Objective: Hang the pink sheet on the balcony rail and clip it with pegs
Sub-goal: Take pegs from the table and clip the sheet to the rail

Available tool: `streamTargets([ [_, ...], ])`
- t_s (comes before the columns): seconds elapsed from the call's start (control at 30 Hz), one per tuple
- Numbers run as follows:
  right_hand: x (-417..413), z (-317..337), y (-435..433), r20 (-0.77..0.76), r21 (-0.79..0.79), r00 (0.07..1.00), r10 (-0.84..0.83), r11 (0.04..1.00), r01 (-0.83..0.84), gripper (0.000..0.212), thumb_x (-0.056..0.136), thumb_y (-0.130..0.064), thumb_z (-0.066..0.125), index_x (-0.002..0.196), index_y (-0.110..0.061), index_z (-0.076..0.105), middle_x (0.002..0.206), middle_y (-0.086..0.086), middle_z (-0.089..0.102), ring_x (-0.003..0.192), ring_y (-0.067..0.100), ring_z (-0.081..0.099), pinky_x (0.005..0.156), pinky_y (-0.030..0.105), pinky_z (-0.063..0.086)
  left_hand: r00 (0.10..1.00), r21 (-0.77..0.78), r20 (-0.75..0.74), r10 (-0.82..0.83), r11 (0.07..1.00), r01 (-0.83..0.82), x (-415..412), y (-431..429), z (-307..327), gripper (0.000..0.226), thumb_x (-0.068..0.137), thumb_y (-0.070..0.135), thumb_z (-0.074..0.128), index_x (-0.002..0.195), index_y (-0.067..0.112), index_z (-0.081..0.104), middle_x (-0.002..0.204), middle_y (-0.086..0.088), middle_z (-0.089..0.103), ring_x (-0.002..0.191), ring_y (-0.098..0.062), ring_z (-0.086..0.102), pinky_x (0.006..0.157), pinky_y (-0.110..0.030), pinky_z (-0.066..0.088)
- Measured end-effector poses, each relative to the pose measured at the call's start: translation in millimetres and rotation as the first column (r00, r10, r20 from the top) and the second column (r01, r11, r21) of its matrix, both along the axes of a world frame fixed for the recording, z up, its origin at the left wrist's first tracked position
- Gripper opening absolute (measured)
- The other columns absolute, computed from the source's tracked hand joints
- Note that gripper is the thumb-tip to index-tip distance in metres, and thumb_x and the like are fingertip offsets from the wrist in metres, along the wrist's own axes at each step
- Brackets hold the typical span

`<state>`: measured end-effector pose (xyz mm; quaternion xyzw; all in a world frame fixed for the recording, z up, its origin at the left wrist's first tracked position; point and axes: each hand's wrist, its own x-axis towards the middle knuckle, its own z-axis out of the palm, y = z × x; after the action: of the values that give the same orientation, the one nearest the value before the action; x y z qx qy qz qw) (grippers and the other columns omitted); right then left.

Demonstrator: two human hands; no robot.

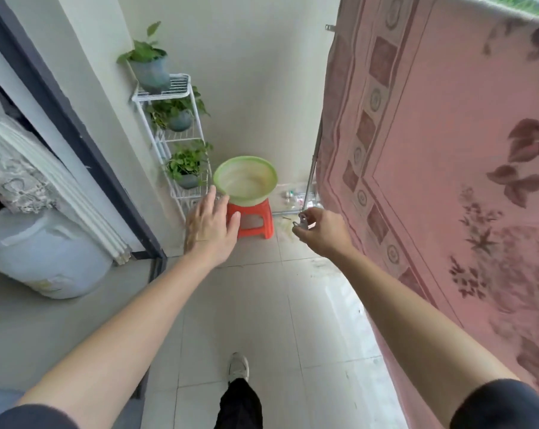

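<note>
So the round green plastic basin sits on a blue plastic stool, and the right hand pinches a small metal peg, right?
Not quite. In the head view the round green plastic basin sits on an orange-red plastic stool, not blue. The right hand does pinch a small metal peg.

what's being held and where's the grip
The right hand pinches a small metal peg, grip at one end; the left hand holds nothing.

My left hand (210,224) is stretched out flat, fingers straight, in front of the green basin (246,181) that sits on the orange stool (252,222). My right hand (323,232) pinches what looks like a small metal peg (302,222), just beside the pink sheet (432,150) hanging on my right.
</note>
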<state>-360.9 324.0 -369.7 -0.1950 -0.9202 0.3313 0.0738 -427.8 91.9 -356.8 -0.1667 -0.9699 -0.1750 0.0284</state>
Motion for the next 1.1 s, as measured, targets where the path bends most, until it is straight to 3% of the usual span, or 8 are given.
streamTargets([
  [0.17,-139,22,31,0.037,0.067,0.998,-0.058,0.996,0.056,0.027,0.077,-0.029,0.065,0.102,-0.02,0.073,0.093,-0.002,0.073,0.083,0.021,0.064,0.066,0.025,0.043,0.997,0.033,-0.013,-0.076,0.997,0.077,-155,43,22,0.054,0.102,0.041,0.038,0.15,0.017,0.034,0.164,-0.006,0.011,0.148,-0.031,0.015,0.118,-0.046,0.015],
  [0.33,-234,53,79,-0.033,0.037,0.992,-0.125,0.991,0.127,0.029,0.083,-0.031,0.069,0.109,-0.019,0.07,0.098,-0.004,0.071,0.09,0.015,0.064,0.073,0.025,0.047,0.991,0.071,0.03,-0.133,0.989,0.13,-272,107,36,0.054,0.102,0.041,0.037,0.151,0.018,0.033,0.164,-0.005,0.01,0.148,-0.03,0.014,0.119,-0.045,0.013],
  [0.5,-316,44,145,-0.112,-0.043,0.987,-0.119,0.993,0.114,0.042,0.086,-0.035,0.075,0.123,-0.016,0.068,0.104,-0.001,0.071,0.079,0.007,0.064,0.075,0.018,0.045,0.977,0.013,0.077,-0.198,0.98,0.197,-370,170,11,0.057,0.102,0.047,0.033,0.153,0.021,0.027,0.165,-0.004,0.005,0.149,-0.029,0.01,0.12,-0.048,0.012],
  [0.63,-384,16,206,-0.099,-0.056,0.986,-0.135,0.99,0.13,0.044,0.087,-0.037,0.072,0.126,-0.019,0.067,0.098,-0.008,0.066,0.078,0.004,0.061,0.075,0.022,0.045,0.969,-0.044,0.112,-0.222,0.973,0.228,-442,229,-15,0.06,0.102,0.049,0.033,0.154,0.022,0.023,0.165,-0.006,-0.001,0.15,-0.028,0.005,0.12,-0.046,0.006],
  [0.73,-440,2,254,-0.083,-0.079,0.986,-0.145,0.987,0.139,0.04,0.085,-0.038,0.073,0.121,-0.021,0.071,0.102,-0.003,0.071,0.076,0.004,0.06,0.075,0.02,0.042,0.954,-0.068,0.185,-0.237,0.965,0.253,-499,276,-22,0.064,0.101,0.052,0.034,0.156,0.022,0.018,0.165,-0.006,-0.008,0.151,-0.026,-0.002,0.12,-0.046,0.004],
  [0.83,-495,0,295,-0.036,-0.137,0.989,-0.145,0.981,0.139,0.035,0.083,-0.032,0.077,0.114,-0.016,0.075,0.103,0.003,0.075,0.082,0.013,0.067,0.085,0.029,0.053,0.931,-0.055,0.294,-0.217,0.968,0.244,-558,317,-17,0.072,0.098,0.055,0.038,0.157,0.025,0.009,0.164,-0.004,-0.014,0.151,-0.025,-0.01,0.121,-0.048,0.005],
  [0.9,-531,-3,318,-0.017,-0.154,0.989,-0.145,0.978,0.141,0.033,0.082,-0.03,0.078,0.108,-0.012,0.076,0.101,0.007,0.076,0.088,0.02,0.07,0.088,0.038,0.055,0.928,-0.042,0.308,-0.211,0.971,0.234,-593,340,-13,0.078,0.095,0.058,0.043,0.157,0.025,0.006,0.164,-0.005,-0.012,0.151,-0.026,-0.01,0.122,-0.047,0.006],
  [1.1,-594,-21,360,0.041,-0.187,0.986,-0.162,0.968,0.167,0.025,0.08,-0.026,0.081,0.101,-0.013,0.079,0.092,0.002,0.078,0.084,0.012,0.072,0.082,0.033,0.058,0.908,0.059,0.335,-0.251,0.967,0.246,-671,389,-31,0.078,0.093,0.05,0.055,0.155,0.02,0.019,0.162,-0.008,0.014,0.15,-0.025,0.008,0.121,-0.043,0.014],
])
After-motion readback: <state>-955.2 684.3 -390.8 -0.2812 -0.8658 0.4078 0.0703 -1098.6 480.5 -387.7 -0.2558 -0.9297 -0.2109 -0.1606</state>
